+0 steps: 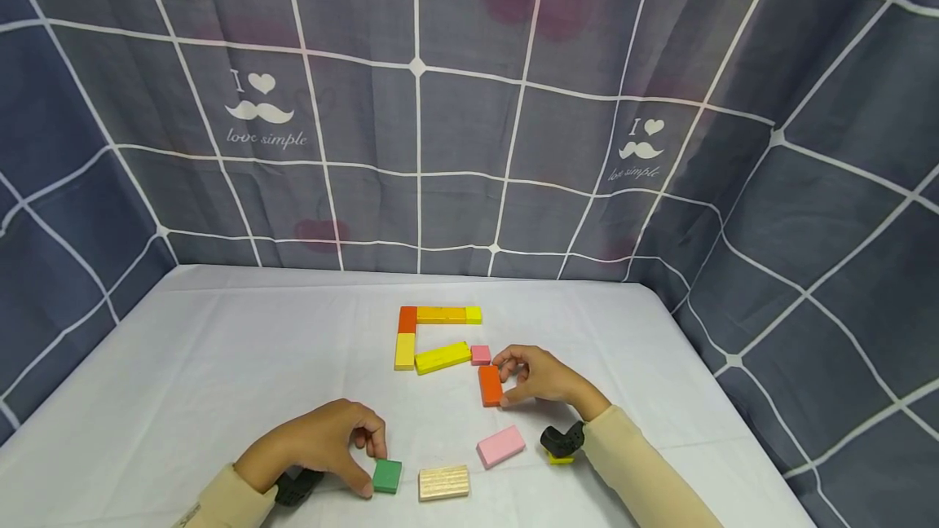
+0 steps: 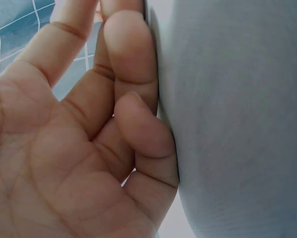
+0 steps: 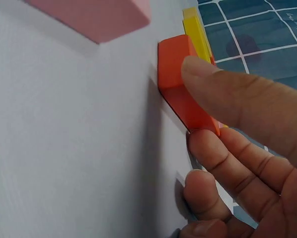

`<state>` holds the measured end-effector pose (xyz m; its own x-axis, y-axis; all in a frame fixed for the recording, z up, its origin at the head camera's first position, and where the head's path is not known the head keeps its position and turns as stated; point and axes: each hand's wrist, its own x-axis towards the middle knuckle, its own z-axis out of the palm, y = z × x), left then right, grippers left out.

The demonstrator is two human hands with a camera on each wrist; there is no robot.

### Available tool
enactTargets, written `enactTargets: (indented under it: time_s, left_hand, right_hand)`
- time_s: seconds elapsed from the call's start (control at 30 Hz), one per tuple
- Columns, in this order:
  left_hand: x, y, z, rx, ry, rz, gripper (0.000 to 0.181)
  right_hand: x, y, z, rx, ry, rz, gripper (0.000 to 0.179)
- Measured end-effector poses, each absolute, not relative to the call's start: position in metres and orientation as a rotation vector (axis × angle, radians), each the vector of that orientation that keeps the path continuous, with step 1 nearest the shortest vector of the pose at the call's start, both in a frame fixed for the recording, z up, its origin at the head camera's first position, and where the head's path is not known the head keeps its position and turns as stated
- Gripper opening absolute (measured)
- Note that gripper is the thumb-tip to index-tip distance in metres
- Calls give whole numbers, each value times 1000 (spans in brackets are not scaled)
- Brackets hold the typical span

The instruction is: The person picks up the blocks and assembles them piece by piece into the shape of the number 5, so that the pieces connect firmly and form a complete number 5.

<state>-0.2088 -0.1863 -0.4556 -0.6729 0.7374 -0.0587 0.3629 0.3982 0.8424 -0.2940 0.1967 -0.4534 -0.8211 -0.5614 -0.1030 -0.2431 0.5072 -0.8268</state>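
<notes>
Near the table's front, my left hand [image 1: 330, 438] pinches a small green block [image 1: 387, 477], thumb at its near left corner and index fingertip at its far edge. In the left wrist view the curled fingers [image 2: 133, 54] rest along the white cloth, and the green block is out of sight. My right hand [image 1: 543, 377] holds an orange block [image 1: 491, 386] lying on the cloth. Its thumb presses the orange block [image 3: 181, 69] on one side in the right wrist view, with fingertips at the far end. A small pink block [image 1: 480, 355] sits just beyond the orange one.
A bracket shape of red-orange [image 1: 407, 319] and yellow blocks [image 1: 441, 315] lies farther back, with a slanted yellow block [image 1: 443, 358] below. Nearer are a larger pink block [image 1: 501, 446] and a pale wooden block [image 1: 443, 483]. A yellow piece [image 1: 560, 459] shows beneath the right wrist.
</notes>
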Motion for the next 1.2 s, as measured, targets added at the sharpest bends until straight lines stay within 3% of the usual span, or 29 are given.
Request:
enactTargets:
  time_s: [1.2]
  left_hand:
    - [-207, -186, -452, 924, 2248, 1180, 28]
  right_hand:
    - [-293, 187, -453, -713, 2448, -1234, 50]
